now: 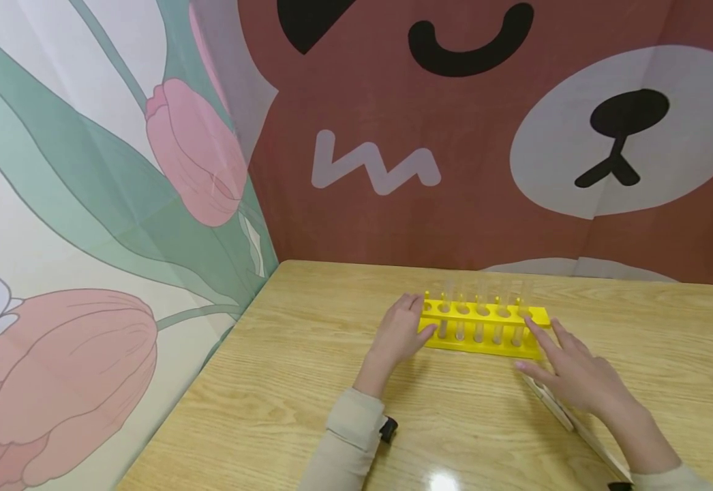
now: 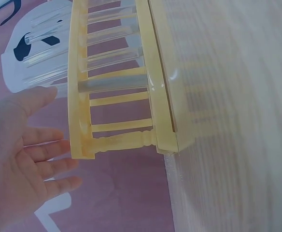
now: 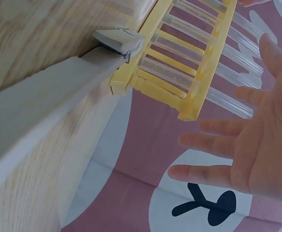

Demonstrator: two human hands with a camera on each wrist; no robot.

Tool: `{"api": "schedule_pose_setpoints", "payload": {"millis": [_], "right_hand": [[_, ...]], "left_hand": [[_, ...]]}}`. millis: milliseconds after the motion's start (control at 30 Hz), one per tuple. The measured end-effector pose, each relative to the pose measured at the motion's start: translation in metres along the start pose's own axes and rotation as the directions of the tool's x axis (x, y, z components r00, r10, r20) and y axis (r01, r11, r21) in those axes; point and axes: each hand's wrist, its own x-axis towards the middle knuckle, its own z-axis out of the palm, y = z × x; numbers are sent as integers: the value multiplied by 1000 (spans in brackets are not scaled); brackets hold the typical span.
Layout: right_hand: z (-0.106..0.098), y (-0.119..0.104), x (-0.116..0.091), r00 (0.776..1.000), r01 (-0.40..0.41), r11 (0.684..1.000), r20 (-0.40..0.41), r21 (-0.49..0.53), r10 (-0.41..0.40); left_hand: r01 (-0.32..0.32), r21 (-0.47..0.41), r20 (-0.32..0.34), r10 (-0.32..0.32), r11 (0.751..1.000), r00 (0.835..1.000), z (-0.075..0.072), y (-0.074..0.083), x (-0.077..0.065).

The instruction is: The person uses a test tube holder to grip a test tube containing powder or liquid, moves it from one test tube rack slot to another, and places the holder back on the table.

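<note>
Rack: yellow, stands upright on a wooden table, between both hands. 
Tubes: clear, stand in the rack's holes. 
Left hand: at the rack's left end, thumb and fingers apart; whether it touches, cannot tell. 
Right hand: near the right end, fingers spread. 
Wooden clip: lies beside the right hand.

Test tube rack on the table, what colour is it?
The test tube rack is bright yellow, seen best in the head view.
</note>
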Motion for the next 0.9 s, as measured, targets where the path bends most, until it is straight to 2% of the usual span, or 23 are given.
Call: {"api": "schedule_pose_setpoints", "payload": {"millis": [367, 900], "right_hand": [[1, 0, -1, 1000, 15, 1000, -10, -19, -16], [0, 3, -4, 1000, 25, 999, -1, -42, -25]], "left_hand": [[-4, 17, -22, 5, 1000, 1000, 3, -1, 2], [-4, -1, -11, 4, 1000, 1000, 2, 0, 3]]}}
